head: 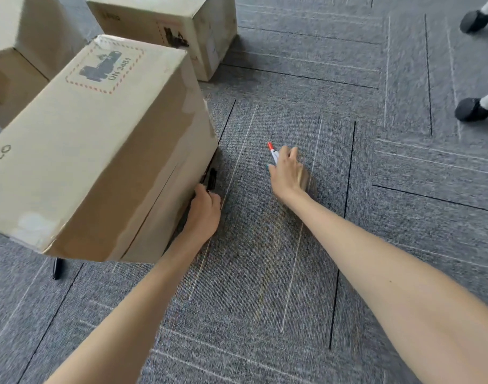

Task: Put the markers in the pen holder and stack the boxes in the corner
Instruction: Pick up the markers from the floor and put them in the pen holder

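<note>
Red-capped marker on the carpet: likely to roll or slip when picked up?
The marker looks thin and round, so it could roll, though the textured carpet probably damps that. It looks rigid and light. The right hand covers most of the barrel, so slipperiness is hard to judge.

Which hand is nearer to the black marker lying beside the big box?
The left hand: it reaches the black marker at the box. The right hand is apart, closed on a red-capped marker.

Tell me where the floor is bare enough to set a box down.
Bare carpet lies between the two forearms, and more to the right hand's right, short of the chair casters. Crowded: the upper left, where three boxes cluster and a black marker lies.
</note>
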`<state>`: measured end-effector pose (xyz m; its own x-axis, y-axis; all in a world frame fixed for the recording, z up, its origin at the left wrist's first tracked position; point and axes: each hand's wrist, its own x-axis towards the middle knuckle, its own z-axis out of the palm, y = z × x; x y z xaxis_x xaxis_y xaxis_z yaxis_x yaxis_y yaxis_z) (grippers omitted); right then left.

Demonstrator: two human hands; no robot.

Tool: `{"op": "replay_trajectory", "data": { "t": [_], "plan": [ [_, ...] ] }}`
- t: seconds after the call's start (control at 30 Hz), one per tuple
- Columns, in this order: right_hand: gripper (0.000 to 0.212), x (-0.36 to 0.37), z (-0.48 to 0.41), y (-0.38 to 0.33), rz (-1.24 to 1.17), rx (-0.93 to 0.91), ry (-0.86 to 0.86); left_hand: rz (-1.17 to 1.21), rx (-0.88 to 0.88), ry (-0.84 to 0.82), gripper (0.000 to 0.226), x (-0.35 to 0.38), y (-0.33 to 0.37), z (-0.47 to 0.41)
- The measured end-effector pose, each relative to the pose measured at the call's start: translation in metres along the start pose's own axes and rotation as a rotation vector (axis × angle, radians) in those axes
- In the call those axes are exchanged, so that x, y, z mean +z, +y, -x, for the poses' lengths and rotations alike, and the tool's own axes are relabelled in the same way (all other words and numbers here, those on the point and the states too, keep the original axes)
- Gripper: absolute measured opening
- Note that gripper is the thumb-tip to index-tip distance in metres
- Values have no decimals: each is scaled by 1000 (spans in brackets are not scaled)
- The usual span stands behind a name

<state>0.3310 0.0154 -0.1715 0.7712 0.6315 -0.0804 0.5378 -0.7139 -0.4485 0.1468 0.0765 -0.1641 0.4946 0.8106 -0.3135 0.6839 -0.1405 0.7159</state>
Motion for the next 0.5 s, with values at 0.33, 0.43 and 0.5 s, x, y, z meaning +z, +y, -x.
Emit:
{"op": "replay_trajectory", "data": {
  "t": [0.33, 0.43, 0.5],
  "plan": [
    [31, 0, 65, -15, -109, -101, -213, 270, -21, -88, 16, -17, -9, 28],
    [24, -7, 109, -21, -105, -183, -350, 285, -18, -67, 17, -25, -12, 54],
    [22, -9, 134, -27, -62, -279, -410, 313, -25, -127, 15, -34, -17, 74]
  ]
}}
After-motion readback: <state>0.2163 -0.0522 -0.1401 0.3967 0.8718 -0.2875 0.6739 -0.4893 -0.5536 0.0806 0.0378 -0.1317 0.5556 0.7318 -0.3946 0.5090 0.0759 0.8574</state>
